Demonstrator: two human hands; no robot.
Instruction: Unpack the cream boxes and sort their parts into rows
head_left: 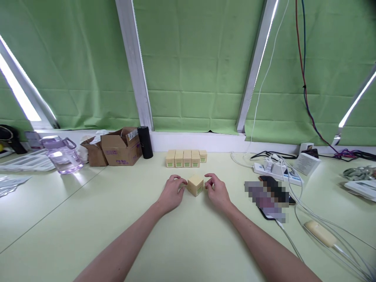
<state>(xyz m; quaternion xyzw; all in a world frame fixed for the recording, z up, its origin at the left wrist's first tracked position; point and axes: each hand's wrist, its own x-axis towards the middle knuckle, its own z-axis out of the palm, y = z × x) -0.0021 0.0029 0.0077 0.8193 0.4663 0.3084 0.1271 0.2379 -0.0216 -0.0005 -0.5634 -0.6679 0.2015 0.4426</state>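
A small pale-yellow cardboard box [195, 185] with a green label stands on the table between my hands, one corner turned toward me. My left hand [172, 194] is at its left side, fingers curled and apart, the fingertips very close to the box; whether they touch it I cannot tell. On the other side, my right hand [217, 192] has its fingers bent and apart, with a small gap to the box. Neither hand holds anything. Beyond them, several matching boxes [179, 159] stand in a row with their green labels facing me.
On the left are a purple-lidded bottle [64, 156], an open brown carton [121, 149] and a black cylinder [145, 142]. To the right lie a phone [273, 188], a power strip [277, 173], white cables and a cream computer mouse [320, 233]. Green curtains [194, 66] hang behind.
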